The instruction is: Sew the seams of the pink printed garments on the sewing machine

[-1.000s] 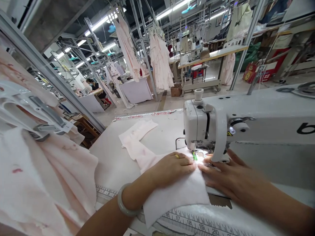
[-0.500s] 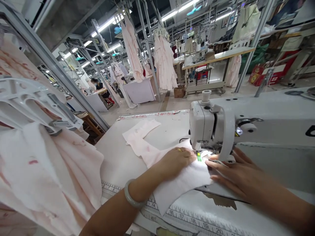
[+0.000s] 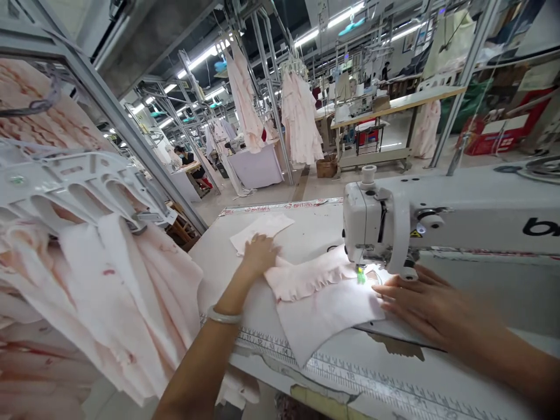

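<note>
Pink ruffled fabric piece [image 3: 306, 280] lying partly fed under sewing machine [image 3: 376, 230]; left hand [image 3: 259, 255] flat on its far end, right hand [image 3: 420, 303] spread flat beside needle, gripping nothing; seam seemingly unfinished.

Left of your fingers, pale pink garments [image 3: 109, 280] hang from a white rack [image 3: 83, 186]. Beyond your fingertips, more garments [image 3: 301, 119] hang over the aisle.

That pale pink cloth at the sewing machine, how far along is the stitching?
Done: a ruffled pale pink strip already lies gathered behind the needle of the white sewing machine. In hand: the right hand presses the flat pale pink cloth piece at the needle; the left hand rests on the strip's far end. Left: the unsewn cloth in front.
</note>
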A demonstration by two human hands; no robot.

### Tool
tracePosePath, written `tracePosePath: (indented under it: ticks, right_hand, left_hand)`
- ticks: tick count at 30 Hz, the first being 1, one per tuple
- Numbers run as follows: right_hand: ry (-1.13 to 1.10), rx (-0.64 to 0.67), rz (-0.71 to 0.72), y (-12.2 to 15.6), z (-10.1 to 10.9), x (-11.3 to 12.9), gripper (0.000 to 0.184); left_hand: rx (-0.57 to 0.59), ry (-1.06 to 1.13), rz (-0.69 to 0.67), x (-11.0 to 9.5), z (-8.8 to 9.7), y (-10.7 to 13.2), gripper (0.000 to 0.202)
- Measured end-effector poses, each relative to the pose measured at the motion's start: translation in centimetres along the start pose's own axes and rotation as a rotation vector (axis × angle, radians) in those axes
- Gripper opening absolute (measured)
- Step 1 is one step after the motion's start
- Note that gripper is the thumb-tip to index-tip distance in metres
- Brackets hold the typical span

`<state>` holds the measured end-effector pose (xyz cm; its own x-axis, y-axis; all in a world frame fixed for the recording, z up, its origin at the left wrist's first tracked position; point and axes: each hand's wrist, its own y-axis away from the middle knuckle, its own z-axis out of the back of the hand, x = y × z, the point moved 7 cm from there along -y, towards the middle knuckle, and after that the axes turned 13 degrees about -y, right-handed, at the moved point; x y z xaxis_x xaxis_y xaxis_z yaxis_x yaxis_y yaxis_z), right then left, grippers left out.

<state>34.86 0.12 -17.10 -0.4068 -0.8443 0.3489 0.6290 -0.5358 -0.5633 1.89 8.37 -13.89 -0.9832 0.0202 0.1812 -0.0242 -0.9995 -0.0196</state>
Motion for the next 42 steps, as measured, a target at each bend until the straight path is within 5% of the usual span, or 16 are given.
tracePosePath:
  ticks: [4, 7, 8, 12, 14, 16, 19, 22, 26, 34, 42]
  right_hand:
    - [-0.029, 0.019, 0.054, -0.3, -0.5, 3.0, 0.036]
    - [-0.022, 0.089, 0.192, -0.6, -1.5, 6.0, 0.047]
    - [-0.012, 0.127, 0.235, -0.6, -1.9, 6.7, 0.054]
    - [-0.012, 0.26, 0.303, -0.8, -3.1, 7.6, 0.06]
    - [-0.035, 0.297, 0.274, -0.9, -3.3, 7.0, 0.053]
    - [-0.052, 0.308, 0.224, -0.9, -3.2, 6.1, 0.05]
    - [-0.073, 0.294, 0.185, -0.9, -2.9, 5.2, 0.048]
    - [-0.056, 0.235, 0.197, -0.8, -2.2, 4.5, 0.038]
    - [-0.021, 0.124, 0.173, -0.3, -1.7, 2.6, 0.028]
    - [0.045, 0.142, 0.088, 1.0, -2.5, -0.1, 0.04]
    - [-0.048, 0.169, 0.152, 0.0, -1.4, 2.0, 0.042]
  left_hand:
    - [0.078, -0.099, 0.198, 5.1, -1.4, 5.8, 0.027]
    - [0.18, -0.123, 0.229, 4.4, -3.1, 13.4, 0.029]
    - [0.22, -0.112, 0.184, 3.4, -3.6, 15.8, 0.029]
    - [0.474, 0.047, -0.48, -4.6, -3.5, 21.7, 0.021]
    - [0.377, 0.078, -0.562, -6.7, -1.4, 20.7, 0.02]
    - [0.126, 0.087, -0.546, -8.2, 1.1, 17.6, 0.024]
    - [-0.093, 0.169, -0.708, -11.0, 2.0, 13.7, 0.039]
    - [-0.049, 0.177, -0.791, -13.1, -0.5, 11.0, 0.065]
    - [0.047, 0.198, -0.7, -14.1, -3.0, 9.8, 0.069]
    - [0.034, 0.21, -0.535, -14.2, -2.9, 10.2, 0.068]
    - [0.052, 0.26, -0.568, -13.9, -2.6, 10.1, 0.061]
